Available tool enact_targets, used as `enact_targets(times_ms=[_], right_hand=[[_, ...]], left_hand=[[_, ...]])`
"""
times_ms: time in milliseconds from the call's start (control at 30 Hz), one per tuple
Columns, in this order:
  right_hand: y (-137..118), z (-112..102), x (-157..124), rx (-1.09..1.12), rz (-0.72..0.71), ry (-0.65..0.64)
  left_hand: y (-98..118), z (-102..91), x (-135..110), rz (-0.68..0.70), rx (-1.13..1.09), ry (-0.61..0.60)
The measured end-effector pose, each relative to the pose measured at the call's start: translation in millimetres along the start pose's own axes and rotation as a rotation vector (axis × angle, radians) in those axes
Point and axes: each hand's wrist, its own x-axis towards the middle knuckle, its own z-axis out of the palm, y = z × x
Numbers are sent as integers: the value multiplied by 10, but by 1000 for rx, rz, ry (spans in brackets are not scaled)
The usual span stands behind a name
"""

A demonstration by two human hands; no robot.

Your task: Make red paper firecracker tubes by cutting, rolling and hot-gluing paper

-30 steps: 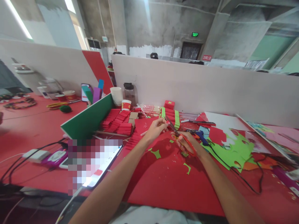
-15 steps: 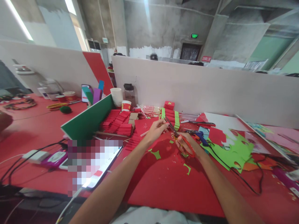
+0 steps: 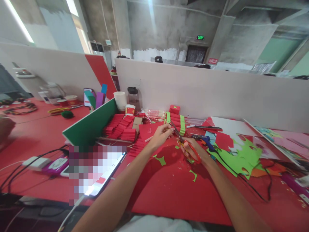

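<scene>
Scissors centre, glue gun right; partition behind

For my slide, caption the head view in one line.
Right hand holding red-handled scissors near the left hand, over a red table with green scraps.

The table is red. The scissors have red handles. The paper sheet is bright green, the board is dark green, and one yellow star decorates the red box.
</scene>
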Motion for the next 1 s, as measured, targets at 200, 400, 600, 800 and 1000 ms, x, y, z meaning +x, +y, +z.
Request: enact_targets(times_ms=[200, 400, 600, 800, 1000], right_hand=[[13, 1, -1, 2, 4, 13], [31, 12, 14, 6, -4, 11], [-22, 20, -7, 16, -29, -9], [-10, 15, -3, 7, -15, 5], [22, 15, 4, 28, -28, 6]], left_hand=[[2, -3, 2, -6, -3, -2], [13, 5, 9, -11, -14, 4], [14, 5, -3, 2, -48, -8], [14, -4, -4, -6, -23, -9], [0, 1, -4, -9, -33, -5]])
